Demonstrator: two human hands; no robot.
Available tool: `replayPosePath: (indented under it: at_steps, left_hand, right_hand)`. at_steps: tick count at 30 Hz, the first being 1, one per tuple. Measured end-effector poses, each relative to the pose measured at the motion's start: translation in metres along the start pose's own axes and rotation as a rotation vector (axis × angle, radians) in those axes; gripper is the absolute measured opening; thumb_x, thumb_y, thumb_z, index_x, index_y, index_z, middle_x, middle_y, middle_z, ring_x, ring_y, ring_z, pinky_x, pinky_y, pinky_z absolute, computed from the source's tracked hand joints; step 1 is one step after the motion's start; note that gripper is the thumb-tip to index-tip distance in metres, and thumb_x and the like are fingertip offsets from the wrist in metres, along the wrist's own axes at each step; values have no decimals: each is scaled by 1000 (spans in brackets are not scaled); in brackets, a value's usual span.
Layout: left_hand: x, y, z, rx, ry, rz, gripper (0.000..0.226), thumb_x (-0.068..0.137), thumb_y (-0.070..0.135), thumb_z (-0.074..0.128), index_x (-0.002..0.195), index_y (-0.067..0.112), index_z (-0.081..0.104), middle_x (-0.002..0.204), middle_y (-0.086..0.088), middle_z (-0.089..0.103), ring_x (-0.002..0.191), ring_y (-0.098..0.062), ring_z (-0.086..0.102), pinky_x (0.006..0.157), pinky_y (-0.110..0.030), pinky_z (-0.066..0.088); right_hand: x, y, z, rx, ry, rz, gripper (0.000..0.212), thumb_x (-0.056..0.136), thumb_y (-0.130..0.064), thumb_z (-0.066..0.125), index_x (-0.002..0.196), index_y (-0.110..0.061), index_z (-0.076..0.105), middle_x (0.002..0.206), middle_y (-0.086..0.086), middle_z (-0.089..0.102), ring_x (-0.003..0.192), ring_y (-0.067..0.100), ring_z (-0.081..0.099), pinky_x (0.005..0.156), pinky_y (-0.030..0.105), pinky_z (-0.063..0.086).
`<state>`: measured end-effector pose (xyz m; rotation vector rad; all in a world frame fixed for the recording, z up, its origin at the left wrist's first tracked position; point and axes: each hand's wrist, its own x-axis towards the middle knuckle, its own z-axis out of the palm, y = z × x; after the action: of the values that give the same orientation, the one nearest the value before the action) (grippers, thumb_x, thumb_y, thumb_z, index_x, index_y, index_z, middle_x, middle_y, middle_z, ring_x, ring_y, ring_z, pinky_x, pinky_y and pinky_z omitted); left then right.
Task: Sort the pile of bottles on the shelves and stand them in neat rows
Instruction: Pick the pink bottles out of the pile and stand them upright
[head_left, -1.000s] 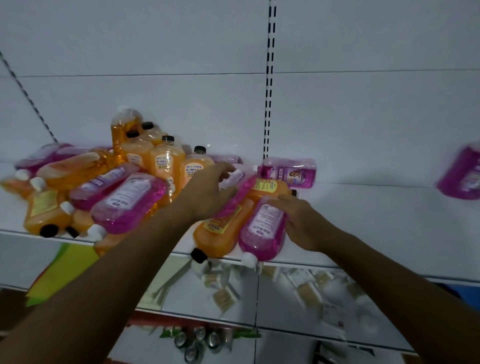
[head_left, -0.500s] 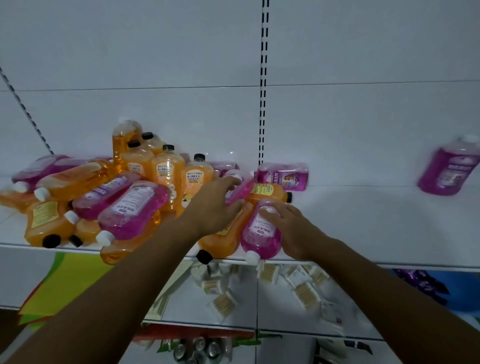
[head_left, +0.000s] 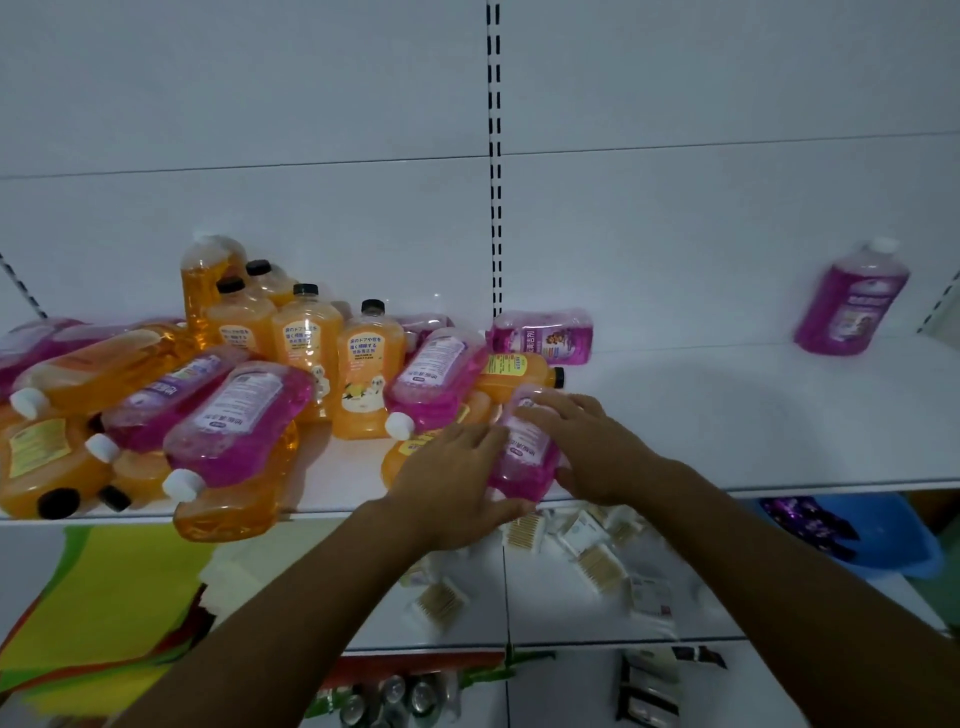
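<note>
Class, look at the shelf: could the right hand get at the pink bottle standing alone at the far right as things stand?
Probably yes, once freed: the right hand now holds a lying pink bottle, but bare shelf lies between it and the standing pink bottle.

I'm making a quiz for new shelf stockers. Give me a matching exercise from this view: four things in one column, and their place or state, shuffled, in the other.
Things
1. pink bottle with white cap between both hands
2. lone pink bottle with white cap
3. orange bottle with black cap and yellow label
4. blue plastic basin

Places or states
A. upright beside the pile
B. on the lower shelf, right
C. lying at the shelf's front edge
D. standing far right, by the back wall

Pairs: 1-C, 2-D, 3-A, 4-B
</note>
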<state>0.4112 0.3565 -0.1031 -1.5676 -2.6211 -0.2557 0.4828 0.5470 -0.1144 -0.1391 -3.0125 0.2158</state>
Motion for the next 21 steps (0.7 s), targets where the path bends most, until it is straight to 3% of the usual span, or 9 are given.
replayPosePath:
  at_steps: [4, 8, 11, 16, 19, 21]
  left_hand:
    - [15, 8, 15, 141, -16, -54, 98, 79, 74, 50, 151, 23, 8, 155, -7, 25, 138, -30, 30, 106, -42, 37]
    - [28, 14, 20, 126, -21, -113, 100, 75, 74, 56, 148, 24, 10, 145, -8, 37, 127, -30, 45, 94, -43, 50]
    - [35, 14, 16, -40, -19, -151, 97, 70, 70, 65, 145, 26, 22, 136, -5, 45, 118, -24, 51, 88, -37, 53]
    - [55, 25, -6, -506, 133, -199, 72, 68, 54, 77, 127, 23, 49, 111, 8, 58, 99, -13, 59, 80, -26, 50]
    - [80, 42, -25, -780, 293, -242, 41, 75, 47, 75, 104, 21, 62, 96, 5, 66, 86, -15, 64, 71, -33, 55]
    - [100, 58, -32, -922, 322, -212, 26, 82, 42, 71, 96, 21, 64, 87, 6, 69, 80, -11, 65, 65, -33, 54]
  right_hand:
    - [1, 6, -6, 6, -6, 11, 73, 91, -20, 61, 151, -26, 20, 155, 2, 18, 139, 28, 17, 110, 44, 37]
    - [12, 16, 1, 173, -52, 68, 72, 92, -23, 61, 150, -30, 20, 157, 13, 8, 144, 37, 6, 115, 50, 26]
    - [14, 28, 3, 333, -43, 58, 72, 86, -26, 69, 146, -31, 28, 148, 14, 28, 139, 34, 25, 111, 48, 35]
    - [7, 62, -9, 426, 24, 28, 75, 68, -43, 81, 133, -27, 48, 130, 0, 53, 120, 19, 47, 102, 43, 43]
    - [-12, 86, -25, 545, 120, 113, 52, 75, -30, 81, 119, -18, 55, 113, 1, 61, 98, 16, 57, 83, 30, 48]
    - [-28, 101, -31, 634, 174, 191, 46, 77, -37, 78, 112, -19, 54, 102, -3, 64, 84, 11, 60, 71, 24, 47]
